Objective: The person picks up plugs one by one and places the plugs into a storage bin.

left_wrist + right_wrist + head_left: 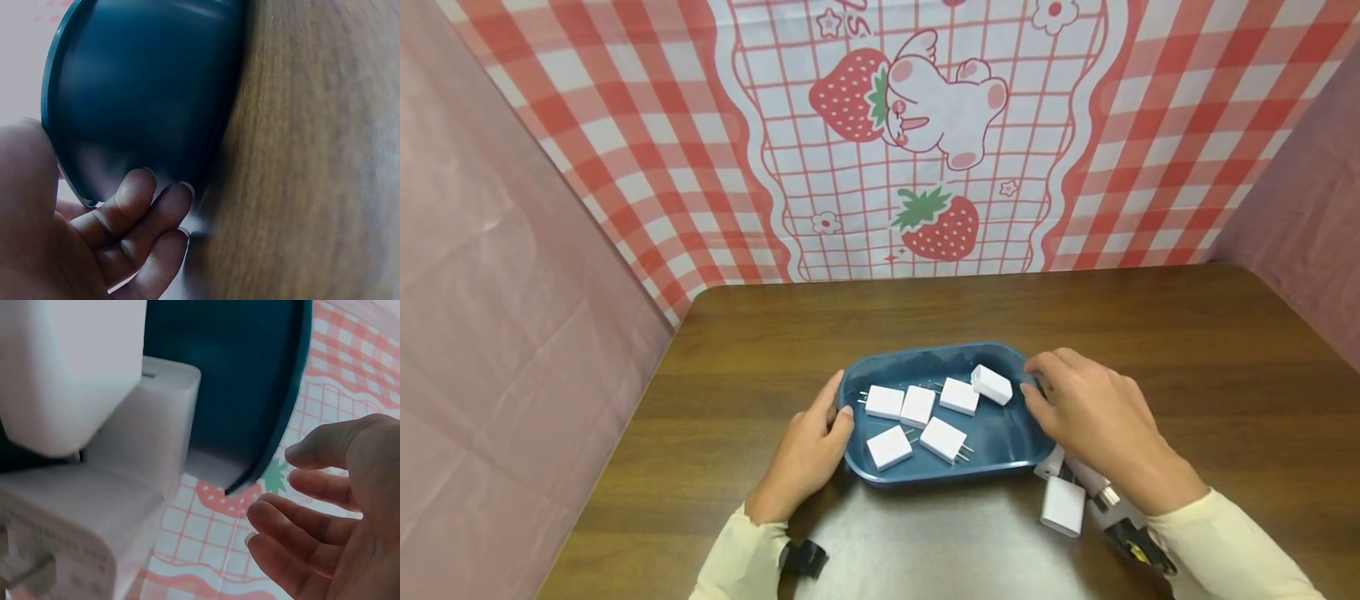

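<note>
A dark blue tray (1000,437) sits on the table, holding several white plug chargers (943,439) lying at various angles. One charger (992,385) leans on its neighbour near the right end. At the tray's left end, my left hand (805,454) grips the rim, thumb over the top and fingers against the outer wall (144,87). My right hand (1097,417) is beside the right end with fingers loosely bent; the right wrist view shows a gap between its fingertips and the rim (290,394). It holds nothing.
Just outside the tray's front right corner lie a white charger (1063,506) and others partly hidden by the right hand and tray. Chargers (144,425) loom large in the right wrist view. Behind the wooden table (737,333) hangs a strawberry-print checked cloth (685,150).
</note>
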A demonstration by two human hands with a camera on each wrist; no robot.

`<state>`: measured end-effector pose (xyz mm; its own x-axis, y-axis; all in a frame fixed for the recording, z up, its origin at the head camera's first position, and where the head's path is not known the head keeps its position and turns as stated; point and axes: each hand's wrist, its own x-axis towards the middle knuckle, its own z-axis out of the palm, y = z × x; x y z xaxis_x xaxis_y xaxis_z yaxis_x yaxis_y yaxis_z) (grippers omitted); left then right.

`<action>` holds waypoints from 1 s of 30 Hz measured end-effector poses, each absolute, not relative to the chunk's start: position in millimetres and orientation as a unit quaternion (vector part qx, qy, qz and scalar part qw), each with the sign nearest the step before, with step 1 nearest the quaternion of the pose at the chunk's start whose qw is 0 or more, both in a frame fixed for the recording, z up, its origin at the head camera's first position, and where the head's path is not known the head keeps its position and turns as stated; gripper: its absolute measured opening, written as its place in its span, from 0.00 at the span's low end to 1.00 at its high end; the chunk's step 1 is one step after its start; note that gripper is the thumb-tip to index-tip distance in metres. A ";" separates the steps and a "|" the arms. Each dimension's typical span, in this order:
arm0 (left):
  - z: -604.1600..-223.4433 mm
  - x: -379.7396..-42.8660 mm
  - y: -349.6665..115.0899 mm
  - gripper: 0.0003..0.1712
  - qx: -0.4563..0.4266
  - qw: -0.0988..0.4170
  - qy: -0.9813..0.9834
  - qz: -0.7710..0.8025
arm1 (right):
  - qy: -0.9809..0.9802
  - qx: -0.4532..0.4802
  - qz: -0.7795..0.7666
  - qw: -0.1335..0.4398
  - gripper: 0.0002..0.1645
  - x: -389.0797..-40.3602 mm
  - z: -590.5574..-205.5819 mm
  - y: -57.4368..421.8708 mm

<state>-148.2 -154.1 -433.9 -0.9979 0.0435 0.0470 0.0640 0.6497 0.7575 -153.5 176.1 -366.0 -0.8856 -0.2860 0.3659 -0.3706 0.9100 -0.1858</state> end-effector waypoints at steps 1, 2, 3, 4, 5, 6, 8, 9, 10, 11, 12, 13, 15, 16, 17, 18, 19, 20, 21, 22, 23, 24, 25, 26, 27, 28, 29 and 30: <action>-434.1 -148.3 -154.1 0.34 -0.029 0.012 -0.908 -0.417 | -0.962 0.170 0.127 0.171 0.15 -153.1 -365.6 177.6; -434.2 -148.5 -154.1 0.34 -0.029 0.012 -0.908 -0.417 | -0.961 0.170 0.127 0.177 0.15 -152.8 -365.1 179.2; -434.2 -148.4 -154.0 0.34 -0.029 0.012 -0.908 -0.417 | -0.961 0.170 0.128 0.178 0.16 -152.1 -364.4 180.7; -434.2 -148.4 -154.0 0.34 -0.029 0.012 -0.908 -0.418 | -0.960 0.170 0.129 0.181 0.16 -151.4 -363.8 182.3; -434.2 -148.3 -153.9 0.35 -0.030 0.013 -0.908 -0.417 | -0.959 0.172 0.130 0.183 0.16 -150.7 -363.3 183.9; -434.2 -148.3 -153.9 0.35 -0.029 0.011 -0.908 -0.417 | -0.958 0.172 0.131 0.186 0.15 -149.9 -362.9 185.3; -434.2 -147.9 -153.7 0.35 -0.031 0.012 -0.909 -0.416 | -0.957 0.172 0.133 0.191 0.14 -148.1 -362.5 188.0; -434.3 -147.7 -153.7 0.35 -0.032 0.012 -0.909 -0.416 | -0.957 0.172 0.134 0.193 0.14 -146.9 -362.5 189.4; -434.3 -147.7 -153.7 0.35 -0.033 0.013 -0.909 -0.416 | -0.956 0.172 0.135 0.196 0.14 -146.0 -362.9 190.6; -434.3 -147.6 -153.6 0.35 -0.033 0.013 -0.909 -0.415 | -0.955 0.172 0.134 0.200 0.13 -144.9 -363.4 191.8; -434.3 -147.6 -153.7 0.35 -0.033 0.013 -0.909 -0.415 | -0.955 0.171 0.135 0.202 0.13 -143.8 -363.9 193.0; -434.2 -147.7 -153.7 0.35 -0.032 0.014 -0.909 -0.415 | -0.955 0.170 0.134 0.203 0.14 -142.7 -364.5 194.3; -433.9 -147.8 -153.7 0.35 -0.031 0.013 -0.909 -0.415 | -0.956 0.166 0.133 0.201 0.14 -140.5 -365.5 196.7; -433.8 -147.9 -153.8 0.35 -0.030 0.013 -0.909 -0.415 | -0.958 0.162 0.133 0.195 0.14 -139.5 -365.7 198.0; -433.6 -147.9 -153.9 0.35 -0.030 0.012 -0.909 -0.416 | -0.960 0.158 0.131 0.190 0.15 -138.3 -365.6 199.3; -433.4 -147.9 -154.0 0.35 -0.029 0.012 -0.909 -0.416 | -0.963 0.154 0.129 0.181 0.15 -137.2 -365.4 200.6; -433.2 -147.8 -154.0 0.35 -0.029 0.012 -0.909 -0.416 | -0.965 0.148 0.127 0.172 0.16 -135.8 -365.3 202.0; -433.1 -147.7 -154.1 0.35 -0.029 0.011 -0.909 -0.416 | -0.967 0.145 0.126 0.167 0.16 -134.4 -365.4 203.5; -433.1 -147.6 -154.2 0.35 -0.029 0.011 -0.909 -0.415 | -0.968 0.141 0.125 0.164 0.16 -132.7 -365.5 205.2; -433.0 -147.5 -154.3 0.35 -0.029 0.012 -0.910 -0.414 | -0.969 0.140 0.123 0.163 0.16 -131.0 -365.9 207.0; -432.9 -147.3 -154.3 0.35 -0.029 0.012 -0.910 -0.414 | -0.969 0.139 0.122 0.165 0.16 -129.5 -366.4 208.7; -432.9 -147.2 -154.4 0.35 -0.029 0.013 -0.910 -0.414 | -0.968 0.139 0.122 0.168 0.16 -127.9 -367.0 210.4; -433.0 -147.2 -154.5 0.35 -0.030 0.014 -0.910 -0.414 | -0.968 0.139 0.122 0.170 0.15 -126.3 -367.6 212.3; -433.0 -147.2 -154.5 0.35 -0.031 0.015 -0.910 -0.414 | -0.968 0.138 0.121 0.172 0.15 -124.6 -368.1 214.1; -433.0 -147.2 -154.4 0.35 -0.031 0.015 -0.909 -0.415 | -0.969 0.136 0.119 0.170 0.15 -122.8 -368.3 215.8; -433.1 -147.3 -154.4 0.35 -0.032 0.016 -0.909 -0.415 | -0.970 0.133 0.118 0.165 0.16 -121.2 -368.7 217.6; -433.2 -147.4 -154.4 0.35 -0.033 0.017 -0.909 -0.416 | -0.972 0.129 0.117 0.160 0.16 -119.5 -369.1 219.7; -433.3 -147.4 -154.3 0.35 -0.034 0.017 -0.908 -0.416 | -0.973 0.125 0.116 0.156 0.16 -117.4 -369.8 221.9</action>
<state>-147.4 -154.3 -433.3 -0.9970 0.0477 0.0603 0.0768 0.6514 0.7549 -117.4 221.9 -369.8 -0.9196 -0.2078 0.3334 -0.2803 0.9417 -0.1863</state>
